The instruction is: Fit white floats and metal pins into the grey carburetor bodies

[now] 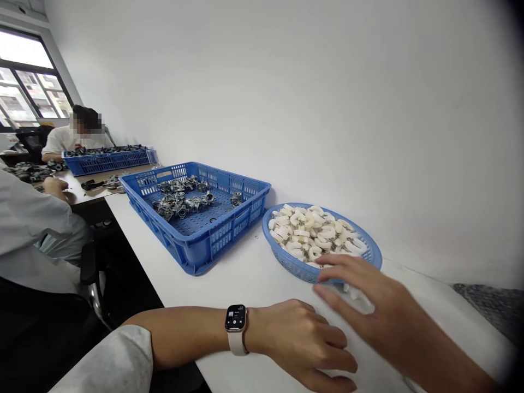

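Observation:
My left hand, with a smartwatch on its wrist, is palm down low over the white table. Its fingers are bent but apart, and nothing shows in them; the palm side is hidden. My right hand is at the front rim of a round blue basket, thumb and fingers spread, slightly blurred. White curved pieces with small metal bits are heaped in that basket. Behind the right hand's thumb gap, a small whitish item is partly visible, too unclear to name.
Left of the basket stands a rectangular blue crate holding clusters of grey metal parts. A second blue crate of parts is farther back, where a person sits. Another person's sleeve is at left. A wall borders the table.

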Demonstrator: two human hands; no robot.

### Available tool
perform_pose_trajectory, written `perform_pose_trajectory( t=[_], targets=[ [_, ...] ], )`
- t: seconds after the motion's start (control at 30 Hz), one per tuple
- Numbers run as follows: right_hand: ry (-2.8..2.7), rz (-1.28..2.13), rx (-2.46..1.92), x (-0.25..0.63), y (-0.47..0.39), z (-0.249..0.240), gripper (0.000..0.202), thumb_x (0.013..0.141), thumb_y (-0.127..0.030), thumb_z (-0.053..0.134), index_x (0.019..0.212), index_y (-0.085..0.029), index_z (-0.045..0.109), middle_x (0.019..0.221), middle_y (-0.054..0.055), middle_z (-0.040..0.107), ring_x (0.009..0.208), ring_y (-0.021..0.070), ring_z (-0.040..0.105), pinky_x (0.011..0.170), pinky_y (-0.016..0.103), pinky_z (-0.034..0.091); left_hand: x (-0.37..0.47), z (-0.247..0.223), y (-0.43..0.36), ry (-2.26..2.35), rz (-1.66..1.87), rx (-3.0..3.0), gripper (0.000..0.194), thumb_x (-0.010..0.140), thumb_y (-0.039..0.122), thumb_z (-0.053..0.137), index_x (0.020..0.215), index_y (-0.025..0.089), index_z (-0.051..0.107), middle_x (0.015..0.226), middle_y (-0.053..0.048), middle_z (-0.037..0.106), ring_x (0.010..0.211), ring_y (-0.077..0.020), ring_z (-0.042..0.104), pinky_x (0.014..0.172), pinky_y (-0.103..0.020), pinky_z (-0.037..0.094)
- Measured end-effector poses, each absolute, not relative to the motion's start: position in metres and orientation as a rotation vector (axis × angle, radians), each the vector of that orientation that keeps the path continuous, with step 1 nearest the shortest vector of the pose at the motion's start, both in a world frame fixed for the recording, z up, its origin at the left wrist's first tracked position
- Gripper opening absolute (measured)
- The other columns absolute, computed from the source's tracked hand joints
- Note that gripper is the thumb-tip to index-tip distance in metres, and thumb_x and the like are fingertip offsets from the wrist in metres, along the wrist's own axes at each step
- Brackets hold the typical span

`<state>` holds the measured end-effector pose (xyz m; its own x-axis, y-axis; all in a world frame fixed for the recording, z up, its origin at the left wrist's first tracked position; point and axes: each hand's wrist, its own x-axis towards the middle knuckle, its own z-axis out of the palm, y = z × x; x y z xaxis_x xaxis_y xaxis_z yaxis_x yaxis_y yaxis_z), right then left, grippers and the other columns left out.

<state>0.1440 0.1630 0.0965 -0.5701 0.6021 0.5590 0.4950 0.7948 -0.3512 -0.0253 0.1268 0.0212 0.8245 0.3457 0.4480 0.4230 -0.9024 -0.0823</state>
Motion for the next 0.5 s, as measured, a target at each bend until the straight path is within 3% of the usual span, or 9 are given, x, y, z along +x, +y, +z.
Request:
perform_pose_trajectory(
  t=[0.13,0.37,0.5],
  targets=[
    [-2.165,0.271,-1.199,0.169,0.197,0.088,0.032,0.094,-0.056,0.056,0.104,-0.031,0.074,0.117,0.004,0.075,0.109,0.0317,0.07,0.082,0.041,0.062,-0.021,0.016,0.126,-0.528,-0.778,-2.877,0.035,0.101,0.045,0.051,0.085,0.02,0.071,0.069,0.004,0.061,0.055,-0.0107,0.055,0.051,-0.03,0.039],
    [-2.316,0.299,-1.216,0.158,0.206,0.074,0.048,0.097,-0.063,0.049,0.111,-0.027,0.078,0.133,0.006,0.069,0.135,0.0377,0.054,0.11,0.061,0.047,-0.021,0.012,0.124,-0.535,-0.746,-2.903,0.031,0.099,0.047,0.057,0.086,0.021,0.069,0.072,0.005,0.063,0.059,-0.0115,0.059,0.051,-0.031,0.039],
    [-2.4,0.274,-1.304,0.145,0.21,0.079,0.054,0.098,-0.067,0.044,0.109,-0.028,0.08,0.135,0.005,0.068,0.138,0.0376,0.052,0.113,0.063,0.043,-0.024,0.017,0.122,-0.523,-0.67,-2.928,0.027,0.101,0.046,0.055,0.098,0.023,0.069,0.077,0.005,0.066,0.064,-0.0122,0.063,0.054,-0.03,0.042]
  ],
)
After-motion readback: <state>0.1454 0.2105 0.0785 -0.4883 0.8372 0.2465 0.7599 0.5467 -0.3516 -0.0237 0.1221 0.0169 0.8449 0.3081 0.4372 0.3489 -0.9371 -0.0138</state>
